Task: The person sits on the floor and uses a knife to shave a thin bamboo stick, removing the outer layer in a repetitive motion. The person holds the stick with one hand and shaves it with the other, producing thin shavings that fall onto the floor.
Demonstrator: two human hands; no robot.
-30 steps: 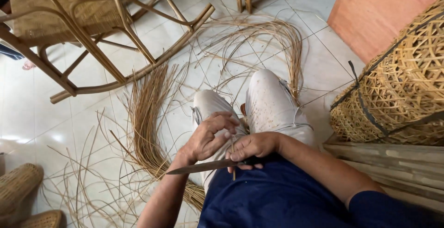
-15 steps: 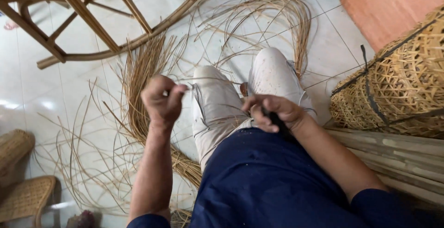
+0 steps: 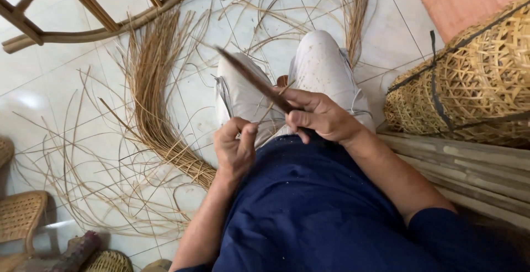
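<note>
Cane splitting on the floor, seen from the head camera.

The right hand (image 3: 323, 116) was closed round the handle of a long dark knife (image 3: 255, 81), its blade angled up and away over the knees in pale trousers (image 3: 326, 68). The left hand (image 3: 234, 148) pinched a thin cane strip (image 3: 274, 100) that ran up to the blade near the right hand. A bundle of cane strips (image 3: 152, 92) lay fanned on the tiled floor (image 3: 49, 90), a woven basket (image 3: 469, 84) to the right, bamboo poles (image 3: 469, 167) beside it. The step looked like paring the strip; steady tension on the strip seemed called for.
</note>
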